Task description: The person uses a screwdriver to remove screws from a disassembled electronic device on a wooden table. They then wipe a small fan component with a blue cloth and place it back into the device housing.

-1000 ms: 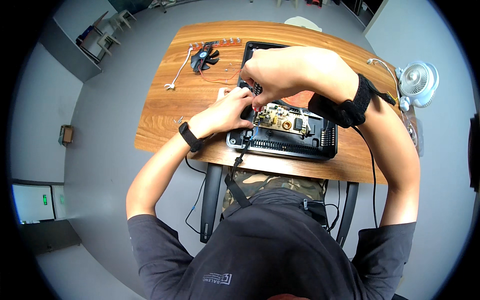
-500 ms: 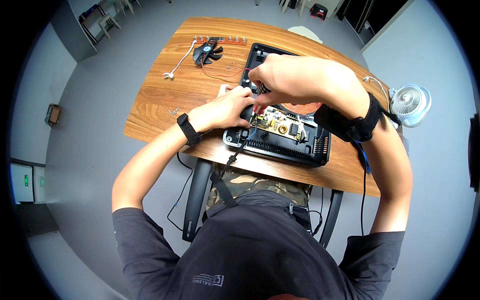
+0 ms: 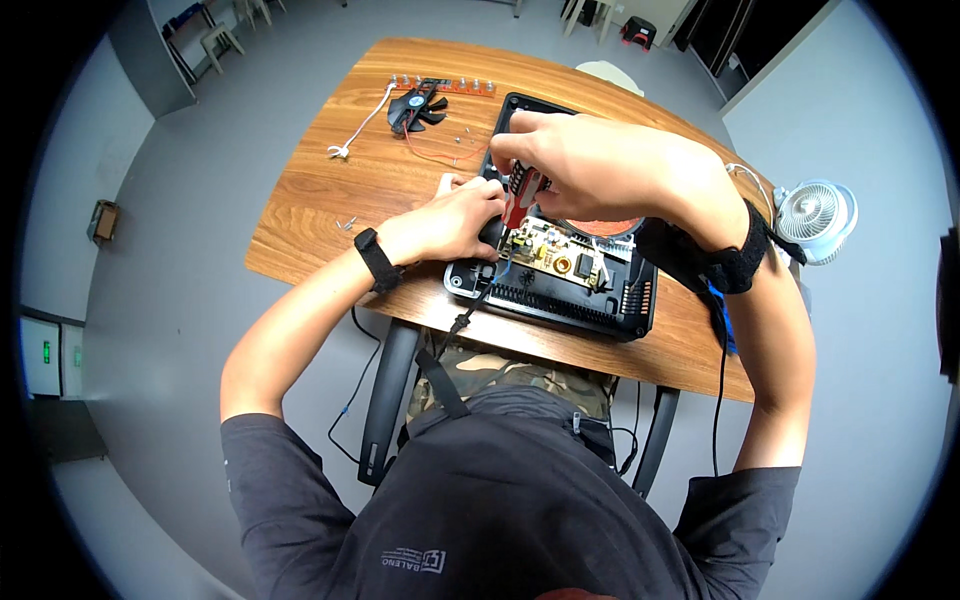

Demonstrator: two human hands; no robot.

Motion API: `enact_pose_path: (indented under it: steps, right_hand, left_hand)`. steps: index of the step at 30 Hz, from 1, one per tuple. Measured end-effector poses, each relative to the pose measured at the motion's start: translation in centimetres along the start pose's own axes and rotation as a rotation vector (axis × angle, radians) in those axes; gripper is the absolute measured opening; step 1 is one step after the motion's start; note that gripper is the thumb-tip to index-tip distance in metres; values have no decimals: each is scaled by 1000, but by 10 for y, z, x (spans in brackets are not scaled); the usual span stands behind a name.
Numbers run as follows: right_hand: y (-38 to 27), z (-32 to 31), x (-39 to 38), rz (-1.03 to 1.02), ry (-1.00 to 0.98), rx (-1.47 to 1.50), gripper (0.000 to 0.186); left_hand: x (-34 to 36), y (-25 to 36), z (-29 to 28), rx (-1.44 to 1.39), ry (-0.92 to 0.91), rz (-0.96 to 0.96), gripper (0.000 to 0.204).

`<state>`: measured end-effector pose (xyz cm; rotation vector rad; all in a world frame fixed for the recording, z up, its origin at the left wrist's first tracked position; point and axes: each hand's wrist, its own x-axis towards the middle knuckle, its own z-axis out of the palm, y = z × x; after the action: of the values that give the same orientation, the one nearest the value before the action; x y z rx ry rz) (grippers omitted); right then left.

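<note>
My right hand (image 3: 590, 165) is closed round a red-and-black screwdriver (image 3: 518, 205), held steeply over the left end of a circuit board (image 3: 560, 258). The board lies inside an open black appliance housing (image 3: 570, 312), next to a round copper-coloured coil (image 3: 608, 224) that my right wrist partly covers. My left hand (image 3: 450, 222) is closed at the housing's left side, beside the screwdriver's tip; what its fingers hold is hidden. Blue wires and a black cable (image 3: 463, 320) run out past the housing's front left.
On the wooden table (image 3: 305, 185) are a black fan (image 3: 408, 110), an orange strip with metal studs (image 3: 480, 88), a white lead (image 3: 360, 125), red wires and loose screws (image 3: 347, 222). A white desk fan (image 3: 812, 218) stands at the right edge; a pale seat (image 3: 615, 73) is behind.
My right hand has lifted and turned slightly, showing more of the screwdriver's red handle. My left hand stays at the housing's side. The camera's view has shifted a little.
</note>
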<state>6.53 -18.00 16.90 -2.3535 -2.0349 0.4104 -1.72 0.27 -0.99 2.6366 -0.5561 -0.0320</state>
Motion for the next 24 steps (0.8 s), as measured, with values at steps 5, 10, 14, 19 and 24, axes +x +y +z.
enact_pose_path:
  steps: [5, 10, 14, 19, 24]
  right_hand:
    - [2, 9, 0, 41, 26, -31, 22]
    - [-7, 3, 9, 174, -104, -106, 27]
    - [-5, 12, 4, 158, 8, -113, 35]
    - [1, 11, -7, -49, 68, -68, 33]
    - [0, 19, 8, 99, 16, -129, 34]
  left_hand:
    - [1, 6, -5, -12, -8, -20, 55]
    - [2, 6, -5, -16, -58, -60, 55]
    - [-1, 10, -8, -6, -27, -39, 54]
    - [1, 7, -5, 24, -15, -2, 54]
    - [1, 7, -7, 16, -50, -28, 56]
